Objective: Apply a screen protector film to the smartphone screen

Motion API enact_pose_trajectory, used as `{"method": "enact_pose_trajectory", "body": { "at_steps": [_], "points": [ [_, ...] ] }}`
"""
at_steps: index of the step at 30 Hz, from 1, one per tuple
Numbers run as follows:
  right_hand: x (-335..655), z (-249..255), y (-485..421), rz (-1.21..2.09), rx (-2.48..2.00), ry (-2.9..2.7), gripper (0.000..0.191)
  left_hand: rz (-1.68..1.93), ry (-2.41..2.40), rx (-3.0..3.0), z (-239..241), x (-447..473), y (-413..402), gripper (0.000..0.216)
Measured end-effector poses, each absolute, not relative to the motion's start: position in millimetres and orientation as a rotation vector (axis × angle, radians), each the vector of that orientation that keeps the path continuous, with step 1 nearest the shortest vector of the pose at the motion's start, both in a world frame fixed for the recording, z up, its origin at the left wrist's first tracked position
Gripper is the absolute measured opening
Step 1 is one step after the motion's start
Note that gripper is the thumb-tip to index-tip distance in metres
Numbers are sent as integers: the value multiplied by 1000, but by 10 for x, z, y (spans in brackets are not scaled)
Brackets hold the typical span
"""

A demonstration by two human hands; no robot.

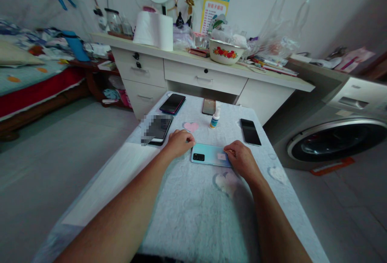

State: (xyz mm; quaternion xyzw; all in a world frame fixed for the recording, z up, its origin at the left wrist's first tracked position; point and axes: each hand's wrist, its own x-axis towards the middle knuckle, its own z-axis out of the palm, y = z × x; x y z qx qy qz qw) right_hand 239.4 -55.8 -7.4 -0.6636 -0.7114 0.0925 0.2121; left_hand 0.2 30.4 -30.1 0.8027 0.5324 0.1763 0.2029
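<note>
Light-blue phone (210, 156), camera side up, lying crosswise on the desk (187, 202) before you. Apart from each other, your left hand (179, 143) meets its far left corner and your right hand (242, 159) its right end, fingers curled; whether either grips, you cannot tell. Farther off stands a small bottle (214, 119); a dark phone (250, 132) lies right.

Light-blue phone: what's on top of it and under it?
Light-blue phone lies back up: a pale square sits near the right hand, a black camera block at the other end. Tablecloth shows around it; its downward face and the cloth directly beneath are covered.
</note>
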Motion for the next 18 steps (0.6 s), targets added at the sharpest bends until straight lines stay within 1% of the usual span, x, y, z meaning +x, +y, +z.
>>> {"method": "enact_pose_trajectory", "body": {
  "at_steps": [5, 12, 18],
  "points": [
    [2483, -81, -543, 185, -1918, -1928, 22, 493, 1489, 2236, -316, -3, 310, 18],
    [2511, -85, -533, 166, -2007, -1885, 21, 502, 1484, 2223, -322, -4, 310, 17],
    [2463, -110, -534, 161, -1930, -1934, 22, 508, 1483, 2226, -309, 0, 302, 17]
  ]
}}
